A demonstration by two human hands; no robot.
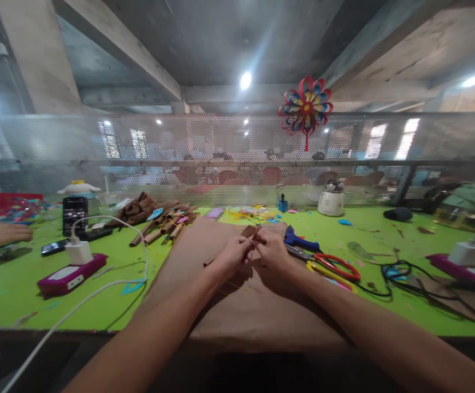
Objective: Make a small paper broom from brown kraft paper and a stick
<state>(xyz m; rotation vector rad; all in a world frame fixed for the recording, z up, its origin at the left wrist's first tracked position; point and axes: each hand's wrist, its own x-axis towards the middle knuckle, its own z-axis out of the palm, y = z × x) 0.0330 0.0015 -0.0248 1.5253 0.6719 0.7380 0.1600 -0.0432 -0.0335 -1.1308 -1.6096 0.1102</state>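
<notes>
Over a large sheet of brown paper on the table, my left hand and my right hand meet with fingertips pinched together. Between them they hold a small brown paper piece, whose folded top shows above the fingers. My fingers hide the rest of it. A thin yellow strand lies on the sheet below my left hand. Close to my right hand are a blue glue gun and scissors with red and yellow handles.
Rolled brown paper tubes lie at the back left beside crumpled brown paper. A white cable runs from a charger on a purple power strip. A phone stands behind it. Another person's hand rests far left. A white jug stands behind.
</notes>
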